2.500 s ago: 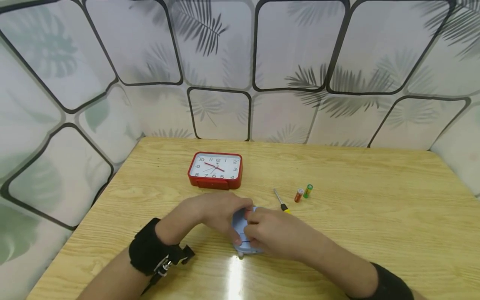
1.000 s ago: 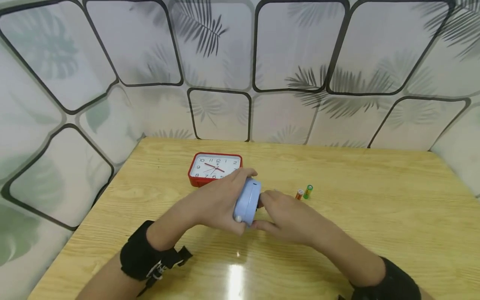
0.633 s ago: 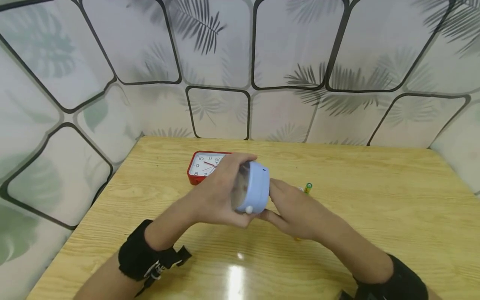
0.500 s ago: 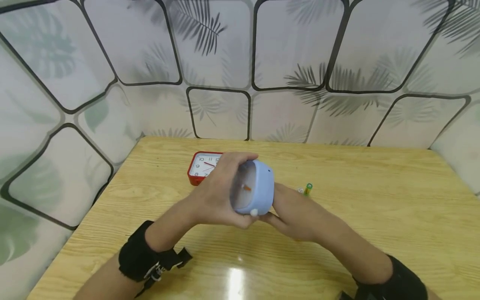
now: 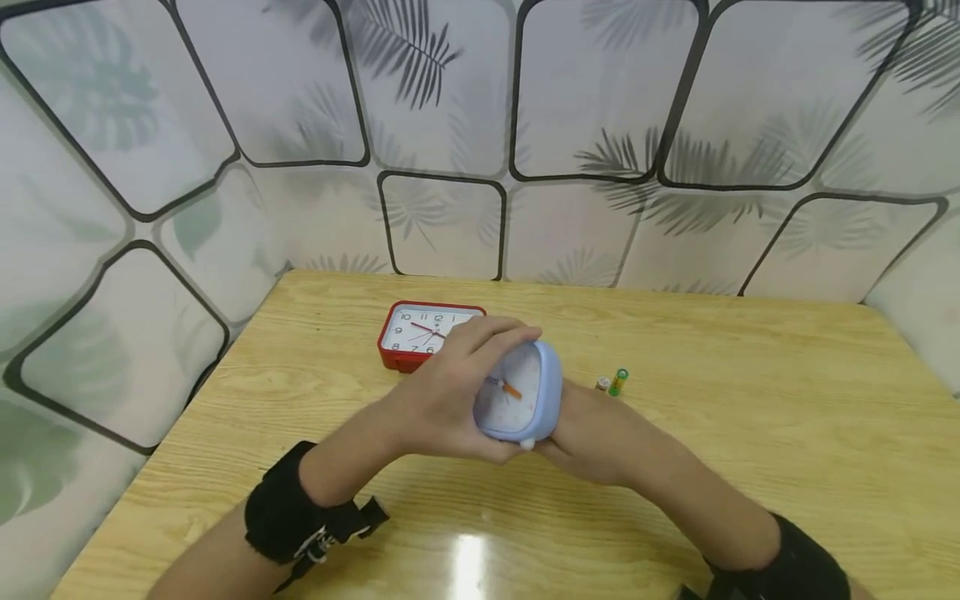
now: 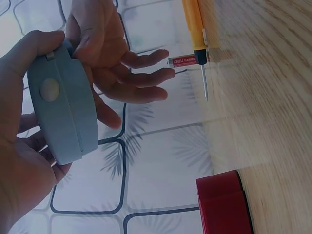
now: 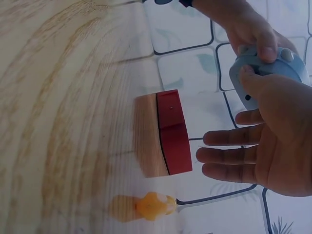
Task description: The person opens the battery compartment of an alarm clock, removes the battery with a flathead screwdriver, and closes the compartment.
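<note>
A small light-blue alarm clock (image 5: pixel 551 392) is held above the table, tilted so its pale face and orange hand show in the head view. My left hand (image 5: pixel 442 408) grips it from the left, fingers over the top and thumb along the lower edge. Behind the clock is my right hand (image 5: pixel 600 429), mostly seen from the wrist side. In the right wrist view, the right thumb (image 7: pixel 251 78) lies against the clock's back, while the other fingers (image 7: pixel 229 156) of that hand reach out straight, holding nothing. A white knob (image 6: pixel 49 90) shows on the casing in the left wrist view.
A red rectangular clock (image 5: pixel 408 333) stands behind the left hand. To the right lie a green battery (image 5: pixel 618 382) and a red-brown one (image 5: pixel 603 384), partly covered by the right arm. The left wrist view shows a yellow screwdriver (image 6: pixel 194 22). A patterned wall backs the table.
The blue clock has been lifted off the table and turned so its face looks toward the head camera. Both hands rose with it, and the right hand went behind it.
</note>
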A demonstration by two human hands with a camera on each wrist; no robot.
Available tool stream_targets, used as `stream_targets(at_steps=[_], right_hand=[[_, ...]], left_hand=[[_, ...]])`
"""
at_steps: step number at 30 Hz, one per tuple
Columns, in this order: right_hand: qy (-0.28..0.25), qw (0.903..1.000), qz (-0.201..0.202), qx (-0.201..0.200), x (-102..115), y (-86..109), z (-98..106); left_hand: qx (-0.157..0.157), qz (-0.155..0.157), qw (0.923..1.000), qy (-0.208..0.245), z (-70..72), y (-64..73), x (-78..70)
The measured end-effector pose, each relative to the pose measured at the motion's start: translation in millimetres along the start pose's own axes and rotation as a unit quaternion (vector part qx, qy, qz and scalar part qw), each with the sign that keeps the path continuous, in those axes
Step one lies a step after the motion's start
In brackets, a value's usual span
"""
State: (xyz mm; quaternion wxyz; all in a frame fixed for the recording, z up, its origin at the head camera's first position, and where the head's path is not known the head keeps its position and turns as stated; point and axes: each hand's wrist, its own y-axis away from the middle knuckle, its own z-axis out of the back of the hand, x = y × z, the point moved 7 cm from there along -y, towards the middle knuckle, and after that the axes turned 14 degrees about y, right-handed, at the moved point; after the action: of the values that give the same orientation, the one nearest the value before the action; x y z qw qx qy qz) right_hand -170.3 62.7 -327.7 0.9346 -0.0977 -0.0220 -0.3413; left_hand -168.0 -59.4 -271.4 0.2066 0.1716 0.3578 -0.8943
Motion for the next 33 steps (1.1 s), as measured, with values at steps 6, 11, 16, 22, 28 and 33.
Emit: stream_targets(at_steps=[6,11,16,22,28,33], right_hand=[[0.01,0.9983,-0.005,0.057,-2,1.1,-8],[0.079,0.9936,-0.015,0.08,-6,3.5,-8],[0.1,0.9898,-0.025,0.098,-7,4.8,-8],[0.109,0.9881,-0.033,0.103,-8,4.1,-8],[0.111,0.9873,-0.039,0.107,-8,4.5,-6],[0.108,0.987,-0.037,0.113,-7,5.0,-5]], left_hand=[[0.028,-0.011,0.9989,-0.035,-2.7,0.2,-1.0],[0.061,0.005,0.9949,-0.081,-4.6,0.8,2.5],[0.105,0.06,0.9854,-0.12,-7.0,3.0,12.3],[0.168,0.1,0.9679,-0.158,-15.4,7.9,24.2],[0.223,0.131,0.9468,-0.191,-31.4,16.1,38.2],[0.262,0.165,0.9284,-0.205,-40.9,22.8,46.4]])
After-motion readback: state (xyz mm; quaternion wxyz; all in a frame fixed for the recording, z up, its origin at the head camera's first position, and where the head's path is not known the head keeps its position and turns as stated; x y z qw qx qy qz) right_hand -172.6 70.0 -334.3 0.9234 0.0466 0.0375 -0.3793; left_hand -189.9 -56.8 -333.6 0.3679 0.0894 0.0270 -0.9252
